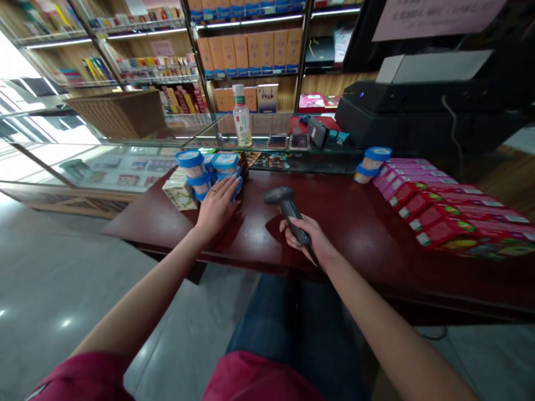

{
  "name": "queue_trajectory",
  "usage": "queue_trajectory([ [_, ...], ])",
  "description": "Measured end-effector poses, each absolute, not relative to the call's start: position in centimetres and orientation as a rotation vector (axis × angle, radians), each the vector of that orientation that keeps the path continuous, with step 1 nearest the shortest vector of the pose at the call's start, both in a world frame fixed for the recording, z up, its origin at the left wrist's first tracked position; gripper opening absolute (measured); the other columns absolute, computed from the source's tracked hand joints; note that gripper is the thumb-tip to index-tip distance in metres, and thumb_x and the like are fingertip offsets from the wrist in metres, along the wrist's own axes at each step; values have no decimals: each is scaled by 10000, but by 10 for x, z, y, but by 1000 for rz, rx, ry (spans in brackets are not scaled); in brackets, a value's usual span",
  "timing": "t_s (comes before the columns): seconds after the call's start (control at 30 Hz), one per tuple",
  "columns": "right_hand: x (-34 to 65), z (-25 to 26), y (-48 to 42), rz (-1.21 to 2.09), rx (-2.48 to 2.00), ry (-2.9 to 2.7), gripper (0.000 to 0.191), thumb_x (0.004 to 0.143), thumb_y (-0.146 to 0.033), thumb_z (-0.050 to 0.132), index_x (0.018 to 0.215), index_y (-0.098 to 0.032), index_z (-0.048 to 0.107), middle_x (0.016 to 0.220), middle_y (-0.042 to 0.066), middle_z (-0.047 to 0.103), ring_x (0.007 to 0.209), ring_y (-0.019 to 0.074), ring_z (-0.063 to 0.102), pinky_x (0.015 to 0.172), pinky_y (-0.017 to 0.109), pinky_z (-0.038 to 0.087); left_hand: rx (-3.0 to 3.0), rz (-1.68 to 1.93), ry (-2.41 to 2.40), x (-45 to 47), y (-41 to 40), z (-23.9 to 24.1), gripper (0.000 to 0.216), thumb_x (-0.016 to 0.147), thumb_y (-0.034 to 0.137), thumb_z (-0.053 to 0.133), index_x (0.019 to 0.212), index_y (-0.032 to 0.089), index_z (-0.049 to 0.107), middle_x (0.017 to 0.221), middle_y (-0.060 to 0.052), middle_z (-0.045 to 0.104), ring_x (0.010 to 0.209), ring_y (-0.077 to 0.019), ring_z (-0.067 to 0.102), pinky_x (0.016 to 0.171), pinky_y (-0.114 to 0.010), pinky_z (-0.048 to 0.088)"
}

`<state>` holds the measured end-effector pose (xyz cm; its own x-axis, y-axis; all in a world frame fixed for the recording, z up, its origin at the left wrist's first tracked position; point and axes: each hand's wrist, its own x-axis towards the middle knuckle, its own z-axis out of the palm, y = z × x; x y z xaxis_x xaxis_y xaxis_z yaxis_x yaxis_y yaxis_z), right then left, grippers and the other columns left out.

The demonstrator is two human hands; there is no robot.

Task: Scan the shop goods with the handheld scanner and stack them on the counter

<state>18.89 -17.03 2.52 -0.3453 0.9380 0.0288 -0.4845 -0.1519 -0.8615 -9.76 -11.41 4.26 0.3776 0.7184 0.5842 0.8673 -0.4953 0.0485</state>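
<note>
A grey handheld barcode scanner (291, 214) is in my right hand (308, 236), its head tilted up over the dark red counter (259, 234) and its handle wrapped by my fingers. My left hand (218, 207) reaches to a cluster of small tubs with blue lids (191, 161). Its fingers are stretched out and rest against the front of the right-hand stack (226, 162); part of that stack is hidden behind them. Beside the tubs, a white and green carton (179, 190) lies at the counter's left end.
Two stacked blue-lidded tubs (371, 161) stand at the right, next to rows of pink boxes (412, 170) and red boxes (455, 214). Behind the counter, a bottle (242, 118) stands on a glass case. A black machine (418, 120) and a wicker basket (121, 114) flank it.
</note>
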Motion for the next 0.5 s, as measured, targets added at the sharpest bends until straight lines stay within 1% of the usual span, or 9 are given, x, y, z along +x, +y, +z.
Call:
queue_trajectory([
  [0.1, 154, 28, -172, 1757, -617, -1002, 254, 788, -389, 800, 863, -174, 688, 828, 39, 735, 465, 64, 427, 413, 225, 293, -2364, -753, -1539, -123, -126, 37, 612, 979, 190, 569, 1581, 149, 465, 1612, -162, 516, 1539, -293, 443, 1271, -503, 391],
  [0.17, 139, 28, -173, 1769, -605, -991, 224, 784, -362, 791, 855, -170, 701, 867, 46, 746, 490, 61, 430, 434, 227, 305, -2382, -731, -1611, -131, -129, 34, 587, 967, 133, 546, 1552, 125, 497, 1584, -177, 544, 1515, -290, 477, 1257, -491, 413],
  [0.27, 130, 25, -175, 1792, -612, -972, 186, 763, -309, 784, 870, -171, 720, 935, 57, 765, 540, 69, 450, 461, 230, 323, -2403, -741, -1671, -134, -126, 34, 529, 963, 66, 494, 1484, 120, 571, 1533, -171, 600, 1475, -271, 528, 1248, -459, 426],
  [0.37, 132, 23, -179, 1807, -636, -995, 199, 748, -301, 778, 890, -169, 731, 993, 72, 786, 535, 69, 441, 459, 235, 324, -2390, -768, -1706, -131, -124, 36, 450, 972, 67, 510, 1389, 154, 653, 1482, -157, 646, 1436, -269, 570, 1227, -432, 445],
  [0.43, 138, 24, -181, 1782, -661, -1019, 228, 754, -322, 780, 926, -179, 736, 1054, 77, 797, 529, 70, 450, 455, 237, 329, -2387, -818, -1706, -123, -125, 37, 421, 971, 74, 537, 1359, 168, 669, 1453, -155, 667, 1405, -277, 596, 1202, -427, 465],
  [0.5, 148, 25, -181, 1737, -689, -1046, 253, 765, -339, 784, 968, -197, 735, 1112, 73, 800, 526, 74, 469, 447, 238, 336, -2382, -914, -1715, -111, -127, 35, 396, 975, 87, 557, 1350, 157, 664, 1403, -157, 697, 1343, -288, 640, 1155, -418, 497],
])
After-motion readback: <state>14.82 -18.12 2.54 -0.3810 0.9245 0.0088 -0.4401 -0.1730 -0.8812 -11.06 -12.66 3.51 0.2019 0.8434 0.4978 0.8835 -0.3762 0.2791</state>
